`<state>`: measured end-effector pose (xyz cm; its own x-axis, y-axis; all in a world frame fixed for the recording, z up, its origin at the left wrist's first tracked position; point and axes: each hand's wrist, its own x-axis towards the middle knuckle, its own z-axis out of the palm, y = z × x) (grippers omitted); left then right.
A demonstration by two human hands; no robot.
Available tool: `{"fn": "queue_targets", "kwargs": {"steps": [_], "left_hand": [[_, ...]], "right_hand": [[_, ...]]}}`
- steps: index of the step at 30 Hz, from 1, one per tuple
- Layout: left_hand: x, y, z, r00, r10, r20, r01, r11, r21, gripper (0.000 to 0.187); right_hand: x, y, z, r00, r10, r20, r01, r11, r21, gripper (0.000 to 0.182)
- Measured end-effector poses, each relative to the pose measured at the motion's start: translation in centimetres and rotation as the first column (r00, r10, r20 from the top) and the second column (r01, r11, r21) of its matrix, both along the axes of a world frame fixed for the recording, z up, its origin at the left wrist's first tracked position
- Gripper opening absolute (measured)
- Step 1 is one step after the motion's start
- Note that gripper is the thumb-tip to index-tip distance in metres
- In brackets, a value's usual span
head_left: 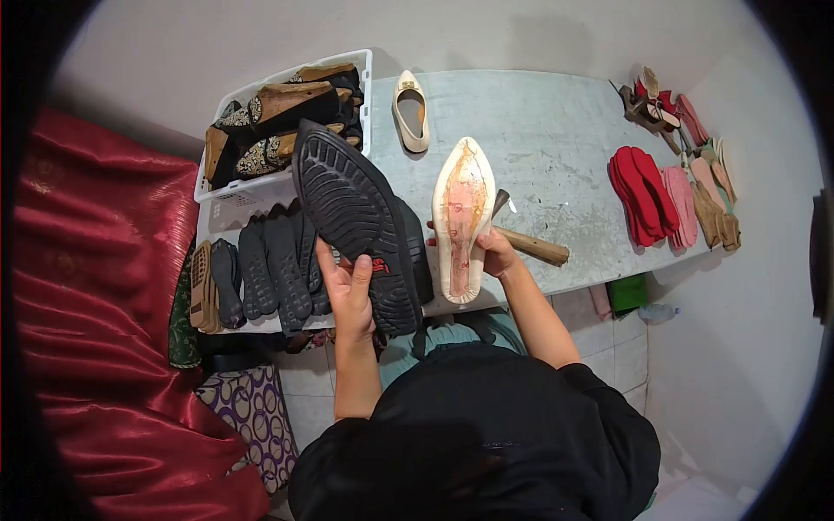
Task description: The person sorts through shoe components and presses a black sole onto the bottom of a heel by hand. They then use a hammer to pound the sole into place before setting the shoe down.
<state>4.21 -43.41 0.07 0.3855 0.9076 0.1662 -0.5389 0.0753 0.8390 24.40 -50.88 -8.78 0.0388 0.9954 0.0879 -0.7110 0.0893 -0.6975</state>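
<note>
My left hand (349, 291) is closed round a black rubber shoe sole (352, 204), with its ridged tread and a red mark facing me. More black sole shows behind it. In my right hand (497, 253) is a cream shoe (465, 217), turned over so that its unfinished underside faces up, with brownish and pinkish stains and gathered edges. Its pointed toe is away from me. The two pieces are held side by side, apart. Behind the cream shoe lies a tool with a wooden handle (537, 247), partly hidden.
Another cream shoe (412, 117) stands on the worn grey table (556, 130). At the left are a white crate (368, 113) of patterned shoes and a row of black soles (261, 269). Red soles (641, 195) and pink soles (679, 207) lie at the right, near tools.
</note>
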Motion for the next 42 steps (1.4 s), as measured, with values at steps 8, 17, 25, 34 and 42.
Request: {"fn": "queue_targets", "kwargs": {"steps": [8,17,25,34,42], "left_hand": [[-1.1,4.4,-4.0,0.542,0.671,-0.506,-0.119,0.658,0.744,0.040],[-1.1,5.3,-17.3,-0.290,0.642,-0.710,0.313,0.765,0.563,0.047],[-7.3,11.0,-13.6,-0.188,0.582,-0.791,-0.083,0.793,0.603,0.045],[-13.3,16.1,-16.2,-0.126,0.390,-0.912,-0.119,0.907,0.404,0.049],[-12.3,10.1,-6.0,0.985,0.056,-0.161,-0.086,0.978,-0.188,0.049]], "right_hand": [[1.0,-0.4,-1.9,0.968,-0.252,-0.004,0.241,0.931,-0.273,0.063],[1.3,-0.9,-2.1,0.883,-0.465,0.064,0.455,0.816,-0.355,0.056],[0.8,-0.6,-3.5,0.892,-0.444,-0.085,0.384,0.845,-0.373,0.051],[-0.1,1.1,-3.6,0.917,-0.383,-0.114,0.323,0.877,-0.356,0.051],[-1.8,2.8,-1.6,0.968,-0.084,-0.238,0.054,0.990,-0.126,0.071]]}}
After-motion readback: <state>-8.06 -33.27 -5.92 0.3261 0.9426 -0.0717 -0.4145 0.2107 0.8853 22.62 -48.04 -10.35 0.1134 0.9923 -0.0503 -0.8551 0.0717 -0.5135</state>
